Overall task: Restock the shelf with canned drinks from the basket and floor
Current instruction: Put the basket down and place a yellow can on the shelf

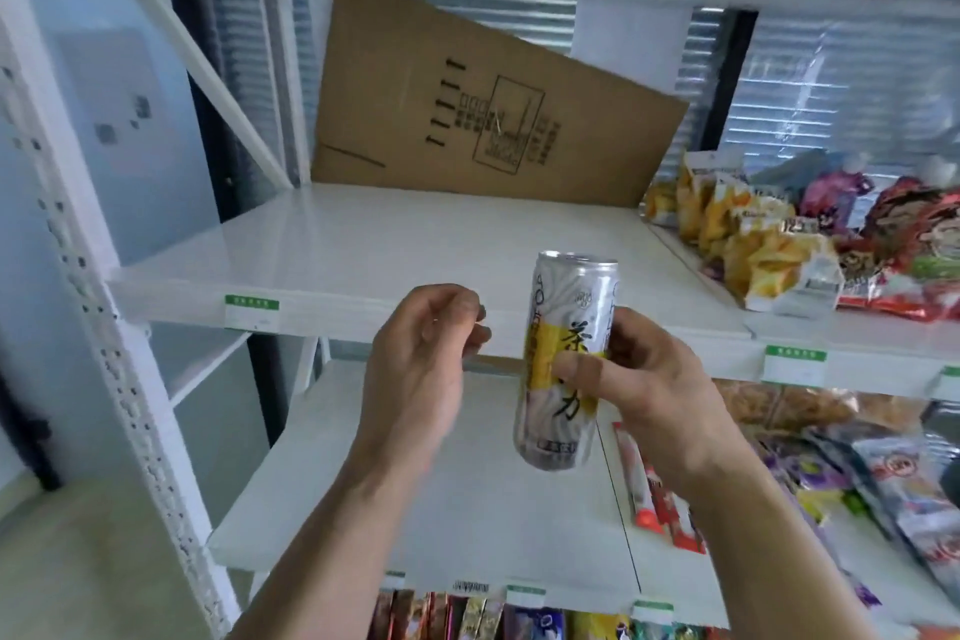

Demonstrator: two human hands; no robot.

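I see my right hand [654, 379] gripping a tall silver and yellow can [563, 359], thumb across the label and fingers wrapped behind it; the can stands nearly upright, its base tipped slightly toward me, held in the air in front of the front edge of the upper shelf [363, 244]; its rim rises just above that edge. My left hand [421, 359] hangs just beside the can at nine o'clock, apart from it, fingers loosely curled and holding nothing.

The upper shelf is bare white from its front lip back to a flattened cardboard sheet [483, 104] leaning against the rear at twelve o'clock; open room runs from the left upright [104, 327] across to the snack bags [753, 244] at two o'clock, which crowd the neighbouring bay. Green price tags [252, 312] sit along the front lip.

Below, the lower shelf [415, 483] lies open at six to seven o'clock; red and white packets [654, 494] lie at its right edge at four o'clock; more wrapped goods [893, 494] lie beyond them.
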